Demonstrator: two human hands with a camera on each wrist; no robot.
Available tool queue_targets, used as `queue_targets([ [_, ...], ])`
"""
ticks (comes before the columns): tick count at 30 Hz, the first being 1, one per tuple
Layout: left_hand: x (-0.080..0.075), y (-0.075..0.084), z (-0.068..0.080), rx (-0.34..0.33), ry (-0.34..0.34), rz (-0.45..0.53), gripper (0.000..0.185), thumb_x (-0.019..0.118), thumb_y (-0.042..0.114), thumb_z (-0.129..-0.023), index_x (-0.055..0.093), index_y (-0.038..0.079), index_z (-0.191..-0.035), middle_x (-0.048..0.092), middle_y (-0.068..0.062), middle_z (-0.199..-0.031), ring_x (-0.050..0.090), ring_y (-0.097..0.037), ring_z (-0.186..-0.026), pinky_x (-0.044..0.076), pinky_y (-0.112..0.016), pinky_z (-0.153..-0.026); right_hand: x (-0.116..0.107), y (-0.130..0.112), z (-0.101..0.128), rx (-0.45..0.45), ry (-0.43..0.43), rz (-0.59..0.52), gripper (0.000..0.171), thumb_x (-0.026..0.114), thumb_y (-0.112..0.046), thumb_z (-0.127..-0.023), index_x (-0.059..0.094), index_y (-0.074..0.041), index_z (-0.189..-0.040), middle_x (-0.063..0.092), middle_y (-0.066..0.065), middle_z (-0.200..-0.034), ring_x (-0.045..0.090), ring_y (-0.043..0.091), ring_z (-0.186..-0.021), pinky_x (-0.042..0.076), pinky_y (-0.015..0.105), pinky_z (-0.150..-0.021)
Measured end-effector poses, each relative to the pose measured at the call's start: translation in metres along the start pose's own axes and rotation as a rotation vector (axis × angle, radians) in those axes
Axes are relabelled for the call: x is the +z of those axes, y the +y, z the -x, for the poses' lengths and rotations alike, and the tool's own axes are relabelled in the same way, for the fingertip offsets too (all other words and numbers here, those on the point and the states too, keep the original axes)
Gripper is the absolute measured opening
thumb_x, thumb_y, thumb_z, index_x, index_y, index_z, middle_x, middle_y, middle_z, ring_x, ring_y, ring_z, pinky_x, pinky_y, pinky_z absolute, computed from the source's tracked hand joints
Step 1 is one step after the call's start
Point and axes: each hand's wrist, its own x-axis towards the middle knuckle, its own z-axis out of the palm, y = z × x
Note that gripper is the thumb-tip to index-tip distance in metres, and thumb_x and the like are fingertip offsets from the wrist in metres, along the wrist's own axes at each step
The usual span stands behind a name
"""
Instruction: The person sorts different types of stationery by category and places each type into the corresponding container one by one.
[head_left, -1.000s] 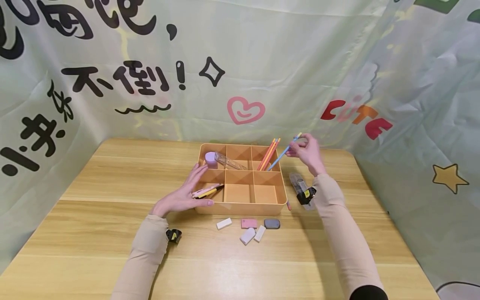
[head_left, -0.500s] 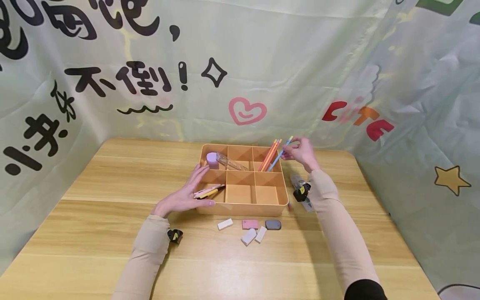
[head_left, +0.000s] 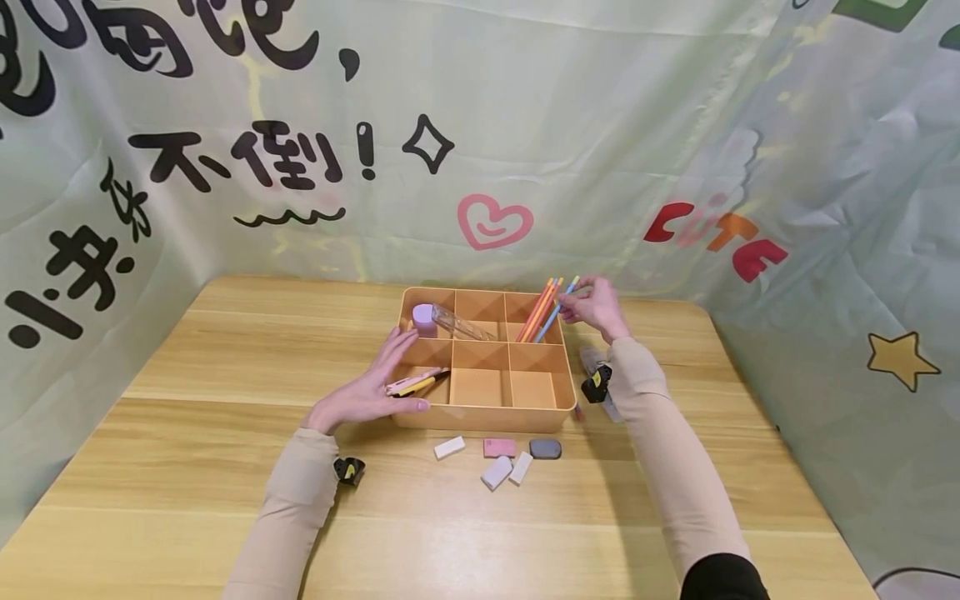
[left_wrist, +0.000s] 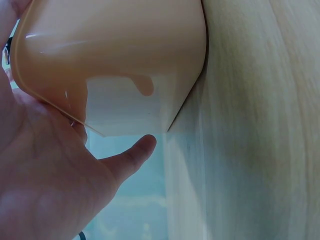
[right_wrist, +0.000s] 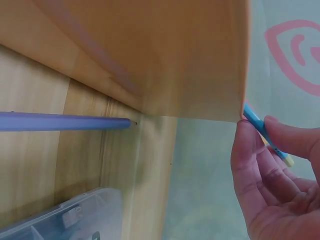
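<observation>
An orange organizer box (head_left: 483,419) with several compartments stands on the table. My left hand (head_left: 366,392) rests on its left front corner, fingers along the left rim and thumb held out. My right hand (head_left: 596,307) pinches a blue pencil (head_left: 553,317) near its yellow upper end. This pencil slants into the back right compartment, beside several red and orange pencils (head_left: 534,312). In the right wrist view the blue pencil (right_wrist: 255,121) lies between thumb and fingertips right at the box's rim.
A bottle with a purple cap (head_left: 423,318) leans in the back compartments; pens (head_left: 416,384) lie front left. Several erasers (head_left: 498,447) sit before the box. To its right are a clear plastic case (right_wrist: 97,212) and a purple pencil (right_wrist: 65,121). A printed cloth (head_left: 600,125) hangs behind.
My right hand has moved left and slightly down with the blue pencil, which now stands steeper and closer to the other pencils. My left hand keeps its place on the box.
</observation>
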Motion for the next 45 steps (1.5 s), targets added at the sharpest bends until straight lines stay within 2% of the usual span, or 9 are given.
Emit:
queue_targets([
  [5,0.000,-0.001,0.000,-0.001,0.000,0.001,0.115,0.081,0.042,-0.083,0.003,0.016,-0.163,-0.019,-0.012,-0.170,-0.017,-0.032,-0.157,0.005,-0.075,-0.118,0.001,0.002,-0.002,0.016,0.004,0.033,0.031,0.065,-0.009,-0.097,0.048,0.011,-0.113,0.073,0.004,-0.072,0.069,0.008,-0.058,0.064,0.043,-0.079],
  [12,-0.001,-0.002,-0.001,0.012,-0.004,-0.015,0.113,0.079,0.043,-0.085,0.003,0.013,-0.163,-0.015,-0.014,-0.170,-0.018,-0.034,-0.157,0.007,-0.075,-0.118,0.000,0.003,0.005,0.009,0.003,0.072,0.042,0.066,-0.012,-0.097,0.052,0.016,-0.124,0.075,0.013,-0.081,0.070,0.010,-0.061,0.064,0.043,-0.079],
  [20,0.000,-0.001,-0.001,0.013,-0.007,-0.013,0.113,0.079,0.040,-0.085,0.002,0.014,-0.163,-0.016,-0.013,-0.170,-0.018,-0.034,-0.157,0.006,-0.075,-0.118,-0.004,0.016,0.044,-0.103,0.024,0.026,0.033,0.059,-0.009,-0.100,0.058,0.016,-0.122,0.071,0.002,-0.073,0.067,0.007,-0.060,0.062,0.028,-0.063],
  [22,0.000,-0.001,-0.001,0.016,-0.008,-0.010,0.112,0.079,0.040,-0.085,0.002,0.014,-0.163,-0.017,-0.013,-0.170,-0.019,-0.034,-0.157,0.005,-0.075,-0.118,-0.007,0.021,0.057,-0.125,0.042,0.028,0.031,0.057,-0.008,-0.100,0.059,0.015,-0.121,0.071,0.007,-0.074,0.068,0.008,-0.061,0.063,0.030,-0.062],
  [26,0.001,-0.001,-0.001,0.013,-0.007,-0.017,0.113,0.079,0.041,-0.085,0.002,0.014,-0.163,-0.017,-0.013,-0.170,-0.018,-0.034,-0.157,0.006,-0.075,-0.118,-0.008,0.031,0.082,-0.143,0.069,0.149,0.027,0.056,-0.008,-0.100,0.063,0.013,-0.116,0.072,0.023,-0.079,0.067,0.012,-0.060,0.061,0.032,-0.057],
  [29,0.000,-0.002,-0.001,0.006,-0.001,-0.019,0.114,0.080,0.041,-0.084,0.003,0.015,-0.163,-0.019,-0.012,-0.169,-0.018,-0.033,-0.157,0.007,-0.074,-0.119,-0.005,0.039,0.094,-0.131,0.056,0.277,0.027,0.056,-0.010,-0.100,0.066,0.012,-0.114,0.073,0.027,-0.084,0.066,0.015,-0.060,0.058,0.028,-0.055],
  [36,0.001,-0.001,-0.001,0.004,-0.002,-0.015,0.114,0.080,0.042,-0.084,0.002,0.015,-0.163,-0.019,-0.012,-0.169,-0.018,-0.032,-0.157,0.007,-0.074,-0.118,0.007,0.056,0.105,-0.096,0.016,0.488,0.021,0.060,-0.012,-0.097,0.071,0.006,-0.099,0.073,0.017,-0.074,0.066,0.017,-0.057,0.052,0.024,-0.058],
  [41,0.001,-0.002,-0.001,0.007,-0.005,-0.019,0.114,0.079,0.043,-0.084,0.002,0.016,-0.164,-0.019,-0.013,-0.169,-0.018,-0.033,-0.157,0.006,-0.075,-0.118,0.012,0.062,0.105,-0.129,0.038,0.636,0.017,0.065,-0.012,-0.092,0.074,0.001,-0.086,0.072,0.011,-0.072,0.063,0.019,-0.065,0.051,0.033,-0.066],
  [45,0.001,-0.001,-0.001,0.001,0.002,-0.019,0.114,0.080,0.042,-0.084,0.002,0.016,-0.163,-0.019,-0.012,-0.169,-0.018,-0.031,-0.157,0.007,-0.074,-0.119,0.015,0.063,0.104,-0.130,0.029,0.681,0.014,0.066,-0.010,-0.088,0.073,-0.001,-0.080,0.073,0.011,-0.076,0.064,0.023,-0.071,0.052,0.039,-0.069],
])
